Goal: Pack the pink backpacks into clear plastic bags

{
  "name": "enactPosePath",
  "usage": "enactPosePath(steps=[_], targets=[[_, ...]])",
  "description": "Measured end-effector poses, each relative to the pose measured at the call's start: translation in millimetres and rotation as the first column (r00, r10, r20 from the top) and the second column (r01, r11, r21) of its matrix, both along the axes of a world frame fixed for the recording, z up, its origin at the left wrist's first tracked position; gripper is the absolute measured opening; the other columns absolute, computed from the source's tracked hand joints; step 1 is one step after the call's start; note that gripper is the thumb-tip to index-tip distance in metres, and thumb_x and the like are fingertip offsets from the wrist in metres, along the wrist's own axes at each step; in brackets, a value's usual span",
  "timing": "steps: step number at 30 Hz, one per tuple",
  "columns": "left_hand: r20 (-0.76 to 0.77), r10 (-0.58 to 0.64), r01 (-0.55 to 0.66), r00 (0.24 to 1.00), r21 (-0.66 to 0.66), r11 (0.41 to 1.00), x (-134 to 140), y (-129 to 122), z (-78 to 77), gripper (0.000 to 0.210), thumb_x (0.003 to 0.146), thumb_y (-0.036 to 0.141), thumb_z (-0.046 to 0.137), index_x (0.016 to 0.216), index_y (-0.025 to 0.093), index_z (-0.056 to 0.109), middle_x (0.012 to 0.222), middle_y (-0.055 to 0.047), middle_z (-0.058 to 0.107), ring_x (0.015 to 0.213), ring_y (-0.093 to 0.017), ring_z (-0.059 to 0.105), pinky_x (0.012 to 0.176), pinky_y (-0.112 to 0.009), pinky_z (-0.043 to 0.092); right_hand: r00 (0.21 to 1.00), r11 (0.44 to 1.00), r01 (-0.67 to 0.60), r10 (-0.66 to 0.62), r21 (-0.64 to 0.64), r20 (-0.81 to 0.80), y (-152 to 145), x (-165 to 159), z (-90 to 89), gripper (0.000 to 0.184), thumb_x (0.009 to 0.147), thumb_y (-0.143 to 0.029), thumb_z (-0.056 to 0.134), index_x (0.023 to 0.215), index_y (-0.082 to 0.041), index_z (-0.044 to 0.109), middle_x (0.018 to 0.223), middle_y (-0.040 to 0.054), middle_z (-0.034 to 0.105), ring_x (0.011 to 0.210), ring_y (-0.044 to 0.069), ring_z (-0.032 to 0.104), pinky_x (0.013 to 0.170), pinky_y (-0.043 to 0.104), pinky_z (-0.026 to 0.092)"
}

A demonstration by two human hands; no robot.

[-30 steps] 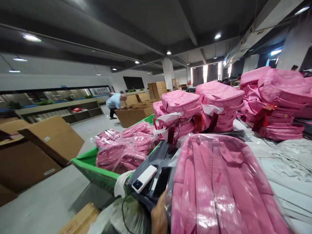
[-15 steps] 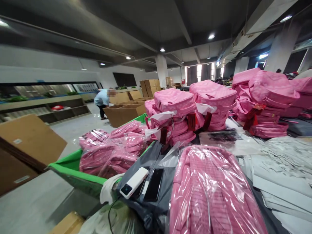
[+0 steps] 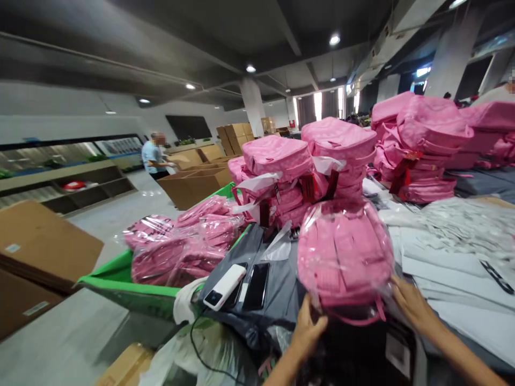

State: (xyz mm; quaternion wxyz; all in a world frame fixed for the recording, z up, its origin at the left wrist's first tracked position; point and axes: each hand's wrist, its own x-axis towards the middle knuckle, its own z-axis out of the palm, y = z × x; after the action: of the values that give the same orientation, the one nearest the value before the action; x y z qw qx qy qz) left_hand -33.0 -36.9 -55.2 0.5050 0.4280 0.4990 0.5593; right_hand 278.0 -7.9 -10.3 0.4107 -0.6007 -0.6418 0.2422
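A pink backpack (image 3: 346,257) in a clear plastic bag is in front of me, its bottom edge towards me. My left hand (image 3: 309,324) is closed at its lower left corner, thumb pressed on the plastic. On the lower right side, my right hand (image 3: 410,303) grips the edge of the bag, its fingertips partly hidden. Beneath the backpack is a dark surface (image 3: 358,348) with a pale rectangle, whose kind I cannot make out. Behind it stand stacked pink backpacks (image 3: 277,155) with red tags.
To the left, a green-rimmed bin (image 3: 120,287) holds several bagged pink backpacks. A white phone-like device (image 3: 225,287) and a black phone (image 3: 256,287) lie on the dark cloth. White sheets (image 3: 462,305) cover the right side. A person (image 3: 155,155) stands by open cartons (image 3: 197,185).
Both my hands have come into view at the bagged backpack. It now appears farther away, with its lower end showing. The person by the cartons has straightened up.
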Motion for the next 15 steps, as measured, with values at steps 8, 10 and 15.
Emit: enactPosePath(steps=[8,10,15], targets=[[0.095,0.497,-0.471,0.862,-0.212,0.856,-21,-24,-28.6,0.059,0.066,0.074,0.076,0.074,0.021,0.052,0.067,0.003,0.055,0.064,-0.015,0.056,0.062,-0.027,0.046,0.947,0.955,0.286,-0.294,0.071,0.132,-69,89,-15.9,0.040,0.078,-0.058,0.051,0.093,-0.024,0.065,0.090,0.0113,0.074,0.081,0.029,0.071,0.076,0.043,0.057],[0.303,0.358,-0.168,0.883,-0.507,0.845,11,-60,-41.7,0.063,0.073,0.081,0.066,0.077,0.019,0.056,0.072,-0.005,0.065,0.064,-0.020,0.064,0.059,-0.030,0.050,0.940,0.943,0.332,-0.332,0.014,0.082,-92,86,-35.8,0.049,0.073,-0.064,0.057,0.098,-0.023,0.064,0.096,0.0115,0.074,0.086,0.031,0.071,0.079,0.044,0.058],[0.567,-0.262,0.526,0.781,-0.372,0.764,105,-88,-35.8,0.059,0.070,0.067,0.082,0.087,0.012,0.066,0.077,-0.012,0.073,0.061,-0.020,0.068,0.054,-0.026,0.050,0.861,0.862,0.505,-0.507,0.053,0.043,-100,65,-54.7,0.055,0.071,-0.063,0.056,0.105,-0.021,0.065,0.110,0.0140,0.072,0.099,0.033,0.069,0.088,0.046,0.055]])
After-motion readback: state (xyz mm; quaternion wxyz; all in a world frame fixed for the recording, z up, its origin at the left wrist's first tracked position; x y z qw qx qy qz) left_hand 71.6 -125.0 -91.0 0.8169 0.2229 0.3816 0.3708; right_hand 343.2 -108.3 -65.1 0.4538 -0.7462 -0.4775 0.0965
